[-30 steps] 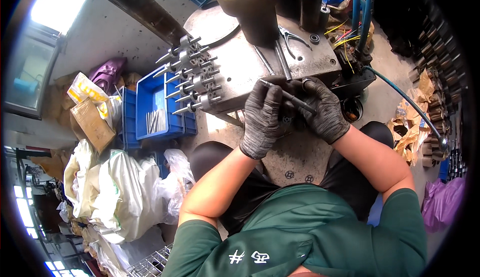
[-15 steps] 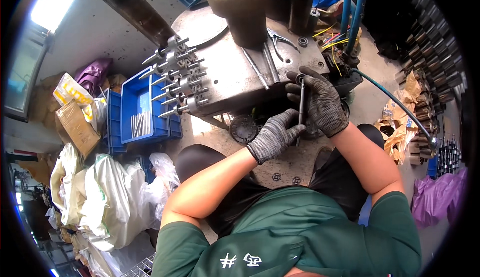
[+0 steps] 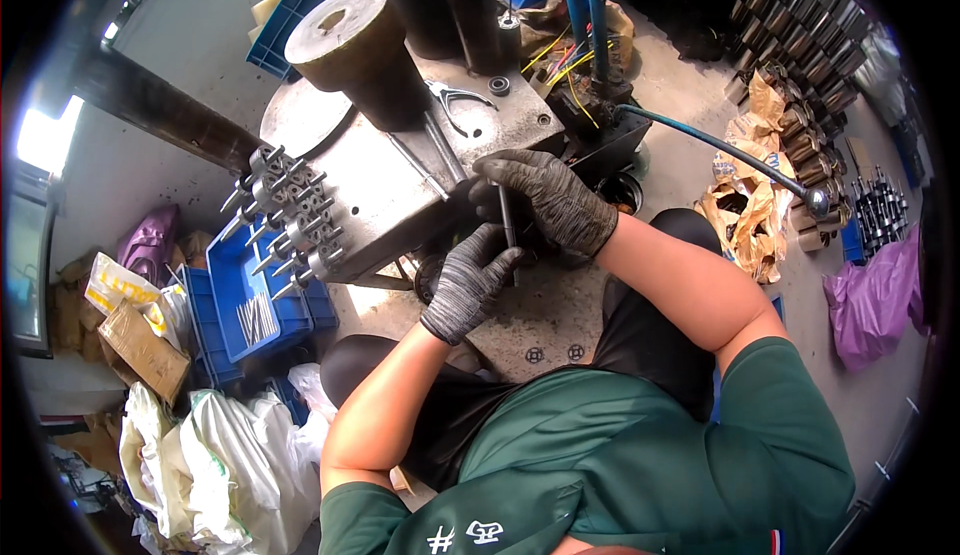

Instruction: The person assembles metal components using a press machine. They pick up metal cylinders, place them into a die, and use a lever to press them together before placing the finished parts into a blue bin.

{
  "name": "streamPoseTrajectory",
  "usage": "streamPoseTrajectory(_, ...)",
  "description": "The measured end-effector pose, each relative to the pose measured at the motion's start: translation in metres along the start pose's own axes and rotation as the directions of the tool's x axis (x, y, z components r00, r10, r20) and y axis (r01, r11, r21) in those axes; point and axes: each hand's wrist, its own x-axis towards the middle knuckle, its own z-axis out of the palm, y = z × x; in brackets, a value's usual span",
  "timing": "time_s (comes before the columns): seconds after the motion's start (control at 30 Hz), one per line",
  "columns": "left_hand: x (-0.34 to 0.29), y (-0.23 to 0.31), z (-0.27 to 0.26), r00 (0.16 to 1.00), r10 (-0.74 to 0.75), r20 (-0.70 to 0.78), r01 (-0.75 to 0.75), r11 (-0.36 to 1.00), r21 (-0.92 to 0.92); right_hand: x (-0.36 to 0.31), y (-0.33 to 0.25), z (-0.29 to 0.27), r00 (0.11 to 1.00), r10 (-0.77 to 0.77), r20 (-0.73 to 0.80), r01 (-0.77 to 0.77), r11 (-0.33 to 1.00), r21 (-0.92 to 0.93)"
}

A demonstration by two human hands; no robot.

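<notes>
Metal rod (image 3: pixel 507 217): lower part clamped in left grip (image 3: pixel 466 287); upper end at right grip (image 3: pixel 558 200), closure unclear.

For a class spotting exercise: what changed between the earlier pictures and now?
The view turned, and the rod swung from slanting to nearly upright in the picture, upper end now at the right hand, lower part at the left hand. Pliers still lie on the block.
</notes>
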Motion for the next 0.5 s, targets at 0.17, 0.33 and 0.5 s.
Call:
streamPoseTrajectory(0.17, 0.001, -0.008, -0.005, 0.999, -0.017, -0.046, 0.016, 1.0, -0.022, 0.003, 0.008, 0.0, 0.992, -0.113, 0.057, 0.107, 0.991, 0.085)
streamPoseTrajectory(0.33, 0.009, -0.006, -0.005, 0.99, 0.108, -0.086, -0.123, 0.972, -0.201, 0.009, 0.027, -0.005, 0.975, -0.195, 0.107, 0.221, 0.899, -0.377)
streamPoseTrajectory(0.5, 0.01, -0.003, -0.009, 0.967, 0.216, -0.131, -0.21, 0.976, 0.062, -0.026, -0.002, -0.014, 0.845, -0.485, 0.225, 0.534, 0.754, -0.382)
